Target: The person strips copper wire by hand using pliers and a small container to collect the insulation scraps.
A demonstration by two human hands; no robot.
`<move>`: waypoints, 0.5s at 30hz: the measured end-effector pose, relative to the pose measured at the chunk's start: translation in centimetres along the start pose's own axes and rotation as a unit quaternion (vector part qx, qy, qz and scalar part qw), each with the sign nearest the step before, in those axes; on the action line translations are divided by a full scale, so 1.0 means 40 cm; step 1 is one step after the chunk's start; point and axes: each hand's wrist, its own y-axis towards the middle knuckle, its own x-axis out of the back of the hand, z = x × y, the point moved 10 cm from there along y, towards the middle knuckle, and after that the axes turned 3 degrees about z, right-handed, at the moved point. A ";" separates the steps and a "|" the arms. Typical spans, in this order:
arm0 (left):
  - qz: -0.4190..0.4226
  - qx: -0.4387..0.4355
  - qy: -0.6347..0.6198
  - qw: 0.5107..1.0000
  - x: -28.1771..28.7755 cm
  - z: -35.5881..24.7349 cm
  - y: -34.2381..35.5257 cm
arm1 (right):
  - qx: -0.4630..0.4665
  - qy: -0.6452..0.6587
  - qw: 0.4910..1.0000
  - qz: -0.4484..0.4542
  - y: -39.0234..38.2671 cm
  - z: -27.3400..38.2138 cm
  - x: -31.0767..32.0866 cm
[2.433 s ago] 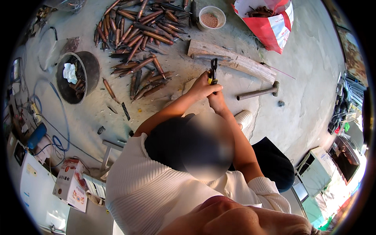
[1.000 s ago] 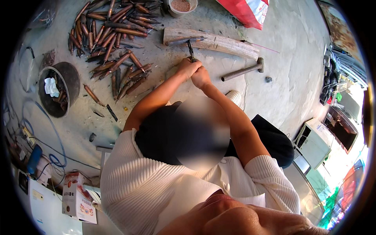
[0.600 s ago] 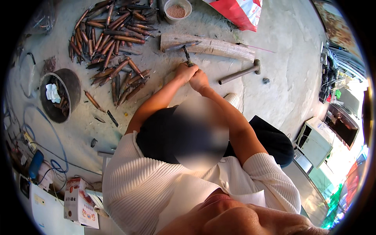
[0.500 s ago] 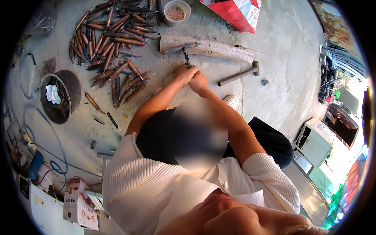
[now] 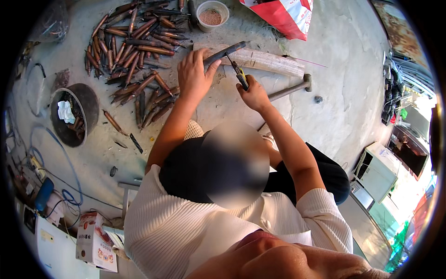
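Observation:
My left hand [image 5: 193, 76] grips one end of a dark, blackened metal tube [image 5: 232, 48], thumb on the near side and fingers on the far side. The tube lies slantwise over the left end of a wooden plank [image 5: 267, 62]. In my right hand [image 5: 254, 94] is a pair of pliers [image 5: 240, 77] with black and yellow handles. Its narrow tip meets the tube near the middle; whether the jaws are closed on it is too small to tell. To the left spreads a heap of copper tubes [image 5: 134, 44] with narrowed ends.
A hammer [image 5: 292, 88] rests by the plank's right end. Beyond the plank stand a white cup [image 5: 225, 21] of pinkish beads and a red-and-white bag [image 5: 290, 21]. At left is a dark bucket [image 5: 92, 118]; a loose copper tube [image 5: 113, 121] lies beside it.
Both hands were together on the pliers' handles. My left hand has moved up and left onto the tube, and my right hand has swung right with the pliers. The tube's right end has tilted away.

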 end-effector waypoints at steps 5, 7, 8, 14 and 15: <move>0.266 0.106 -0.133 0.949 -0.155 0.098 -0.053 | 0.067 -0.024 0.997 0.010 0.021 0.022 0.008; 0.262 0.120 -0.149 0.946 -0.158 0.095 -0.057 | 0.144 -0.041 0.988 -0.034 0.019 0.031 0.014; 0.254 0.117 -0.136 0.950 -0.156 0.093 -0.059 | 0.182 -0.049 0.980 -0.057 0.013 0.039 0.018; 0.260 0.241 -0.169 0.920 -0.148 0.133 -0.086 | 0.072 0.051 0.966 0.244 -0.011 0.082 -0.048; 0.252 0.269 -0.207 0.906 -0.152 0.152 -0.094 | 0.058 0.058 0.965 0.250 -0.013 0.084 -0.047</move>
